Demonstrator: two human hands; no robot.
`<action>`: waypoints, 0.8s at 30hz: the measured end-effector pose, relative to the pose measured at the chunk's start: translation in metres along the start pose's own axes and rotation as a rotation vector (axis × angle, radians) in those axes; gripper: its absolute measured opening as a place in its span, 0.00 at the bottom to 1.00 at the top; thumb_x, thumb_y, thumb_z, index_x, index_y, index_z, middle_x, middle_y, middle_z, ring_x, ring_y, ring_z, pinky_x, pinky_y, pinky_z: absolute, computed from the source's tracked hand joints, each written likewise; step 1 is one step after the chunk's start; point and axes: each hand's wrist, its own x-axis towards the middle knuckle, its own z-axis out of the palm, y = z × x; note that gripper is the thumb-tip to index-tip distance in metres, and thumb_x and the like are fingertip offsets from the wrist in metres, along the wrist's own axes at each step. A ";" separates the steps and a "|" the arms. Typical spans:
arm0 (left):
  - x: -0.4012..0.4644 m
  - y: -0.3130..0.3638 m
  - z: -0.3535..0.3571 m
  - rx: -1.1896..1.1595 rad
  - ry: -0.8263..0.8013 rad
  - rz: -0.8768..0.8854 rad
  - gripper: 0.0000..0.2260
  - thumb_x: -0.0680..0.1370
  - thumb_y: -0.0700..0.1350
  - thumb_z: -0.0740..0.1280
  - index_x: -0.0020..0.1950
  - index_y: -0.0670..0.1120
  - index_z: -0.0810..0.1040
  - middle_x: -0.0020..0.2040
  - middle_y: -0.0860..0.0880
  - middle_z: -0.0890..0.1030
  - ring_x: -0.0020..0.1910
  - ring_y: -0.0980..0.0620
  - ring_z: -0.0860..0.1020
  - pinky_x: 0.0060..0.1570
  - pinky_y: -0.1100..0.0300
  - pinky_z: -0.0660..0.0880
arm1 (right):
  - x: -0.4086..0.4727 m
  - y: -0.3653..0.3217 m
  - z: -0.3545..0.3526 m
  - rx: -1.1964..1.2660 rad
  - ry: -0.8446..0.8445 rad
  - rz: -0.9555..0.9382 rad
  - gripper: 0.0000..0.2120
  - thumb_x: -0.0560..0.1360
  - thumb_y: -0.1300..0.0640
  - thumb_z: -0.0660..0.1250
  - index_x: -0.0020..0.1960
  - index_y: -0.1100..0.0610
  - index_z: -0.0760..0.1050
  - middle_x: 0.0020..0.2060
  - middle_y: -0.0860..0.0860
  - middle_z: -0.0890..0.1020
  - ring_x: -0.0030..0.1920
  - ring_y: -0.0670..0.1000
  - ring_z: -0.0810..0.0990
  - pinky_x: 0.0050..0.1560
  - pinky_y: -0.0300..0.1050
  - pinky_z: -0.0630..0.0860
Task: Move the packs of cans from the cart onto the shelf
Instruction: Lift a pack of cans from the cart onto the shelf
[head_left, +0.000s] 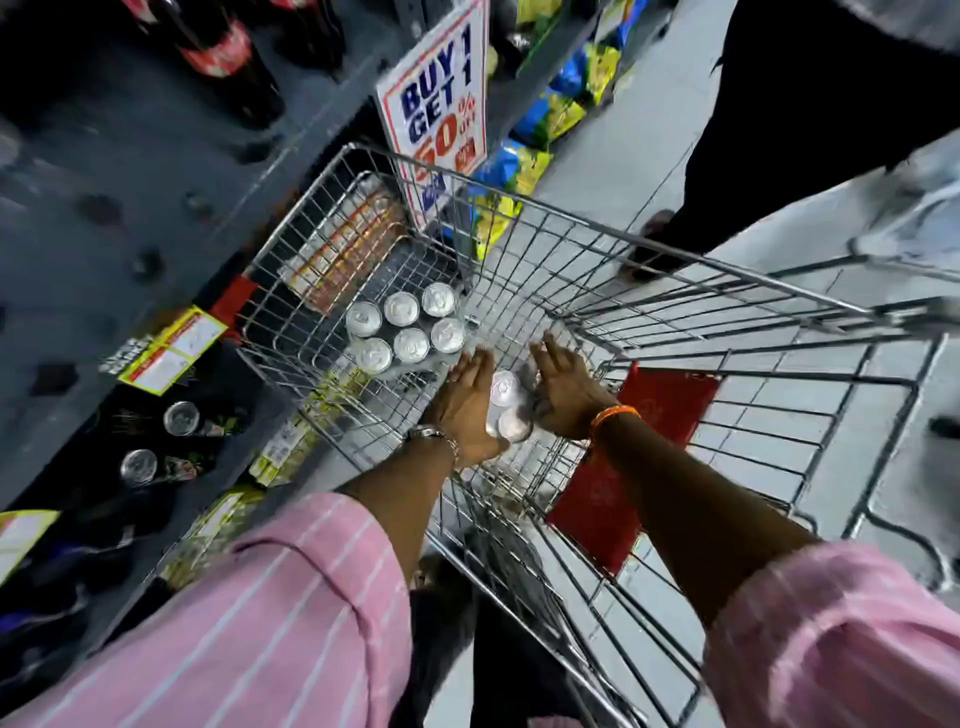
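**Both hands close on a pack of cans inside the cart**

A silver wire shopping cart (597, 244) stands in a shop aisle beside a dark grey metal shelf (130, 171). The person, in a pink striped shirt with the sleeves pushed up, reaches both arms down into the basket.

The left hand (464, 400), with a metal wristwatch (434, 435) on its wrist, lies flat against the left side of a clear-wrapped pack of silver-topped cans (508, 408). The right hand (563, 392), with an orange thread band (613, 415) at the wrist, presses against the pack's right side. The grip is a two-palm clasp: fingers extended, palms facing one another, the pack held between them. Whether the pack is lifted off the cart floor cannot be told. Only two or three can tops show between the hands; the cans stand upright, tops facing the camera, and the visible tops run in a line from the person toward the far end of the cart.

Just beyond the fingertips sits a second clear-wrapped six-pack of silver-topped cans (405, 327), upright on the cart floor, two rows of three, its long axis running across the cart. Further on, toward the far left corner, lies an orange and white carton (345, 249).

A red plastic flap (639, 462) hangs on the cart's near right. A white "BUY 1 GET 1" sign (439, 104) hangs off the shelf above the cart's far end.
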 end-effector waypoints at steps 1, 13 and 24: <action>0.006 0.001 0.010 -0.008 -0.070 -0.076 0.61 0.62 0.61 0.77 0.81 0.45 0.40 0.82 0.45 0.42 0.81 0.43 0.44 0.78 0.52 0.46 | 0.010 -0.001 0.006 -0.020 0.016 -0.023 0.46 0.73 0.58 0.67 0.81 0.61 0.42 0.81 0.61 0.42 0.81 0.65 0.45 0.79 0.60 0.52; 0.025 0.012 0.038 0.016 -0.181 -0.459 0.46 0.64 0.45 0.80 0.74 0.44 0.57 0.77 0.34 0.53 0.64 0.31 0.74 0.56 0.46 0.79 | 0.058 0.011 0.063 0.154 0.333 -0.097 0.42 0.66 0.65 0.73 0.74 0.44 0.59 0.74 0.55 0.57 0.58 0.64 0.79 0.58 0.58 0.81; 0.012 0.007 -0.030 -0.213 -0.059 -0.509 0.28 0.78 0.52 0.66 0.76 0.48 0.62 0.73 0.38 0.67 0.68 0.38 0.72 0.64 0.48 0.70 | 0.024 -0.021 0.011 0.196 0.240 -0.071 0.50 0.52 0.59 0.77 0.72 0.48 0.62 0.66 0.55 0.63 0.54 0.66 0.79 0.54 0.60 0.81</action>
